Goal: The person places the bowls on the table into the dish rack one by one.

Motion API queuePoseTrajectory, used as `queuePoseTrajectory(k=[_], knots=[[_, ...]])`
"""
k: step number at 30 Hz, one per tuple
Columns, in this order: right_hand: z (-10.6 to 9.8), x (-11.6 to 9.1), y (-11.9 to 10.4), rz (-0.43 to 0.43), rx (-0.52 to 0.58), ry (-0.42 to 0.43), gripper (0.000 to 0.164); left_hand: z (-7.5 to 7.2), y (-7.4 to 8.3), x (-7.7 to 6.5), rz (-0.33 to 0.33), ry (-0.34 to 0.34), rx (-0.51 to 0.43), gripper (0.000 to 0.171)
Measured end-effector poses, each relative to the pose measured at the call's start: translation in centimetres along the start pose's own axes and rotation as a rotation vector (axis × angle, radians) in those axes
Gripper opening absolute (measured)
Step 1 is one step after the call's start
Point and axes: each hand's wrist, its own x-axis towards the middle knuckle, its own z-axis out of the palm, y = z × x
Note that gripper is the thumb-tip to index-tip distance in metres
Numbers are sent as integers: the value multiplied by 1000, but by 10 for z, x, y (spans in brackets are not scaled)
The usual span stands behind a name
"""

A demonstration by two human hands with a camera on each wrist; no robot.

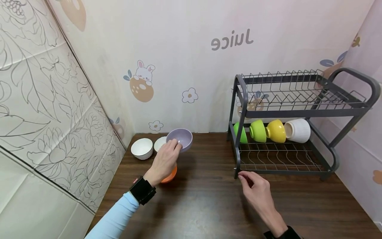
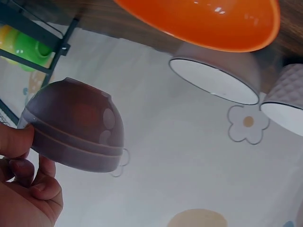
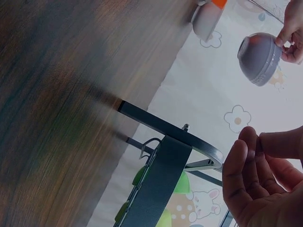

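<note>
My left hand [image 1: 164,160] pinches a purple bowl [image 1: 184,136] by its rim, holding it raised above the table's left part. In the left wrist view the purple bowl [image 2: 78,127] hangs clear of the other bowls, thumb and fingers at its edge. An orange bowl [image 1: 170,176] sits below the left wrist, partly hidden by that hand. Two white-lined bowls, one at far left [image 1: 142,150] and another [image 1: 159,143] beside it, stand near the wall. My right hand [image 1: 258,193], fingers loosely bent and holding nothing, is by the front left foot of the dish rack [image 1: 280,114].
On the rack's lower tier, two green bowls [image 1: 258,130], a yellow bowl [image 1: 276,131] and a white ribbed cup [image 1: 298,130] lie on their sides in a row. The dark wooden table [image 1: 206,199] meets a patterned wall [image 1: 191,66] behind.
</note>
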Motion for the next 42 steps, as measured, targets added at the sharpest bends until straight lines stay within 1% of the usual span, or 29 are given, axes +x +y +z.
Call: queuePoseTrajectory(k=[9, 14, 17, 19, 22, 28, 31, 37, 40, 42], knots=[[-1, 0, -2, -53, 34, -2, 20, -12, 20, 5, 67, 49, -32, 24], [-1, 0, -6, -94, 68, -12, 20, -19, 33, 6, 91, 37, -56, 24], [-1, 2, -9, -143, 92, -3, 23, -23, 41, 7, 104, 30, -68, 25], [-1, 4, -10, -183, 103, 2, 25, -25, 45, 9, 115, 33, -71, 25], [-2, 10, -14, -222, 116, 0, 26, -28, 51, 12, 132, 44, -65, 24], [-2, 23, -27, -245, 129, -12, 24, -29, 60, 20, 174, 63, -28, 20], [-1, 28, -34, -269, 126, -27, 25, -29, 66, 22, 191, 64, -25, 18], [2, 36, -43, -344, 87, -86, 43, -27, 77, 27, 219, 44, -32, 20], [3, 39, -45, -394, 82, -96, 50, -25, 83, 29, 236, 36, -37, 20], [3, 41, -46, -421, 78, -87, 52, -25, 87, 31, 251, 33, -38, 20]])
